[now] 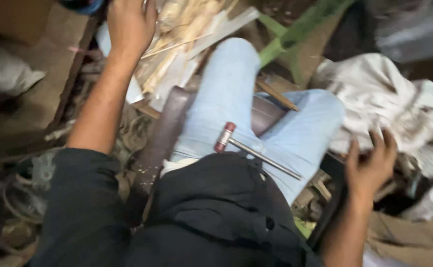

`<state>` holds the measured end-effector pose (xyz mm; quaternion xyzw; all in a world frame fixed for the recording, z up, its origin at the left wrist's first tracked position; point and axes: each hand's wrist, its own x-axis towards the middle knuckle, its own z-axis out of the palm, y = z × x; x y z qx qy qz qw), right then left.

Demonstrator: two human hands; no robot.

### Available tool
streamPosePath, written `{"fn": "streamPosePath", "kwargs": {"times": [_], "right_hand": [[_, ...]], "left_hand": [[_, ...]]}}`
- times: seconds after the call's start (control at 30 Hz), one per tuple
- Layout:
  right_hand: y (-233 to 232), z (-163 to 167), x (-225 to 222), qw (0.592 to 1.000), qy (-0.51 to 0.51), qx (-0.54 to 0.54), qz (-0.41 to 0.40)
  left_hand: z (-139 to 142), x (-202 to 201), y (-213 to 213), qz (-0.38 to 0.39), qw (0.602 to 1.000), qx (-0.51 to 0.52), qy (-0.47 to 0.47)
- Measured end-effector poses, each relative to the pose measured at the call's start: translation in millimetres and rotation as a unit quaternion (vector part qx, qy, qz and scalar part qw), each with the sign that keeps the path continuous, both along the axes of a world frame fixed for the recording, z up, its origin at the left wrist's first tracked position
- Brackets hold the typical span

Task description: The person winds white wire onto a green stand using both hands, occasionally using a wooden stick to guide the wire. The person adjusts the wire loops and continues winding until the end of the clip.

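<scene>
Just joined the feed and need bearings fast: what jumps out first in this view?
A small hammer with a red head and metal shaft lies loose across the person's lap on pale jeans, touched by neither hand. The left hand reaches forward at top left onto a pile of pale sticks. The right hand, fingers spread, hovers at right beside a crumpled white sack.

Head camera looks steeply down and close over the seated person's lap (256, 123), tilted, clutter crowding every edge.
</scene>
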<state>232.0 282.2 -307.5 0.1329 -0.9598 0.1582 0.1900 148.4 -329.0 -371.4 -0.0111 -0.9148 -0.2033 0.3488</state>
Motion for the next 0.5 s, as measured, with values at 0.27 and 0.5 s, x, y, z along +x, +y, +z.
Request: {"fn": "streamPosePath", "kwargs": {"times": [0.27, 0.5], "right_hand": [[64, -71, 24, 0.97, -0.133, -0.138, -0.148], [55, -77, 8, 0.972, -0.181, -0.084, -0.126]], "left_hand": [[-197, 45, -68, 0.175, 0.926, 0.146, -0.302], [-255, 13, -74, 0.2, 0.923, -0.026, -0.329]]}}
